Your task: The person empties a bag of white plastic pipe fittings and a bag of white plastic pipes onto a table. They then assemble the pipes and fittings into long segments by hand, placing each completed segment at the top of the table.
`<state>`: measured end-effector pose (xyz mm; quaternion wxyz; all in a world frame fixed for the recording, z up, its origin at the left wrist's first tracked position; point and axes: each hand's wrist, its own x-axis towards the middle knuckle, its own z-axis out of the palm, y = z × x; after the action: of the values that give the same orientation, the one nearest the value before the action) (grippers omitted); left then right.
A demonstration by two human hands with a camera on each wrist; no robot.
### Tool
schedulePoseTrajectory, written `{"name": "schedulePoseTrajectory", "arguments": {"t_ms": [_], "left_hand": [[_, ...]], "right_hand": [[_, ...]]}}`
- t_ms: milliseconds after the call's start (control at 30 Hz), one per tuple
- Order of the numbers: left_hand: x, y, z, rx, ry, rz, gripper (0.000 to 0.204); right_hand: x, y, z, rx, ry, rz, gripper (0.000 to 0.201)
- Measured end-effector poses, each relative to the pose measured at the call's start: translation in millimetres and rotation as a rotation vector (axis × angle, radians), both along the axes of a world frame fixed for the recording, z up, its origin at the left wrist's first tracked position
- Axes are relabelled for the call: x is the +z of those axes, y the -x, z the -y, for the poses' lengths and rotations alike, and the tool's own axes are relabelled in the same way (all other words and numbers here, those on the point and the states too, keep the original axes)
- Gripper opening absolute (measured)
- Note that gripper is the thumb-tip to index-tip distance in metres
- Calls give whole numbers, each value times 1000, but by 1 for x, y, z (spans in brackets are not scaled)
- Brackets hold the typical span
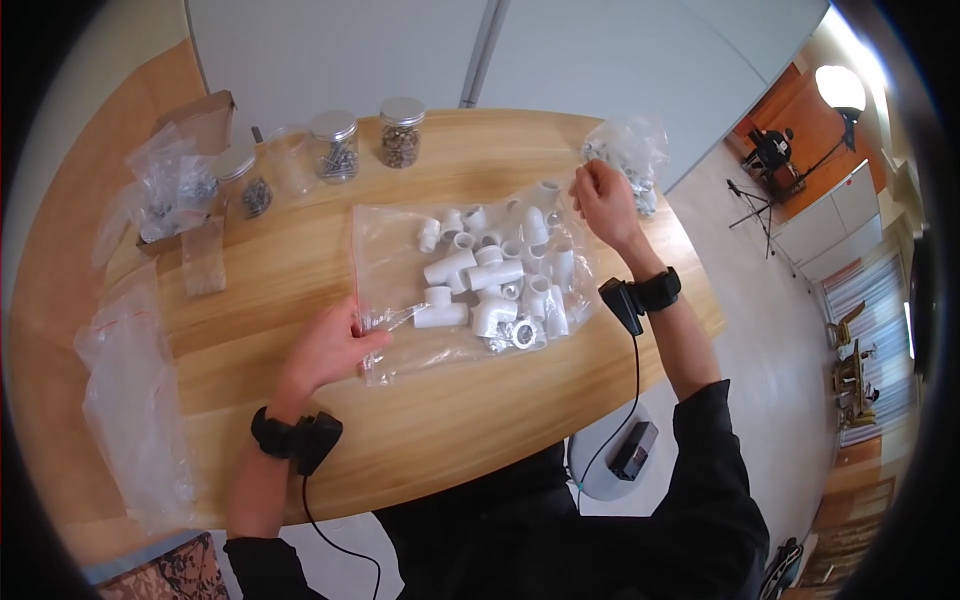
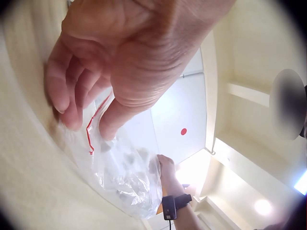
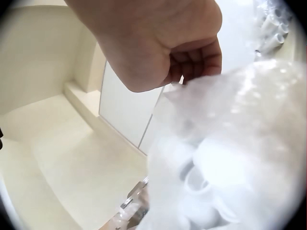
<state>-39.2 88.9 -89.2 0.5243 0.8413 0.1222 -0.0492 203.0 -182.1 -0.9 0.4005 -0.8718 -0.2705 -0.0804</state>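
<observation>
A clear zip bag (image 1: 385, 250) with a red seal strip lies on the wooden table in front of me. It holds many white plastic pipe fittings (image 1: 495, 272), tees and elbows among them. At the bag's left edge is my left hand (image 1: 328, 345); in the left wrist view its thumb (image 2: 112, 120) and fingers hold the film beside the red strip. My right hand (image 1: 610, 210) pinches the bag's far right end with curled fingers and lifts it. In the right wrist view the raised film (image 3: 230, 96) hangs from those fingers, with blurred fittings below.
Behind stand lidded jars of screws and small metal parts (image 1: 401, 135). A box with small plastic bags (image 1: 175, 195) is at the left, and another bag of fittings (image 1: 640, 160) at the back right. A flat plastic bag (image 1: 135, 400) hangs over the left edge.
</observation>
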Motion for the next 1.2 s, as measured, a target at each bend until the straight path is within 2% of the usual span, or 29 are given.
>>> {"name": "schedulePoseTrajectory", "arguments": {"t_ms": [167, 300, 367, 467, 567, 767, 933, 1000, 1100, 1200], "left_hand": [[5, -1, 3, 3, -78, -13, 58], [6, -2, 7, -13, -75, -23, 56], [7, -1, 11, 48, 83, 22, 64], [20, 1, 19, 54, 90, -1, 68], [21, 3, 23, 23, -14, 57, 72], [25, 4, 27, 26, -56, 9, 81], [34, 6, 34, 58, -83, -5, 86], [32, 7, 36, 64, -102, -1, 87], [29, 8, 40, 95, -159, 124, 89], [38, 10, 44, 159, -289, 116, 94]], "right_hand": [[14, 11, -14, -9, -59, 58, 25], [26, 13, -13, 8, -93, 57, 25], [29, 15, -13, 27, -101, 100, 28], [35, 18, -12, 8, -135, 39, 28], [32, 12, -8, -25, -144, 44, 30], [8, 8, 3, -50, -74, -15, 30], [-16, -1, 22, -41, -109, -36, 30], [-25, -4, 31, -64, -17, -116, 29], [-52, -11, 48, 21, -117, -183, 31], [-65, -4, 62, -17, -31, -246, 34]]}}
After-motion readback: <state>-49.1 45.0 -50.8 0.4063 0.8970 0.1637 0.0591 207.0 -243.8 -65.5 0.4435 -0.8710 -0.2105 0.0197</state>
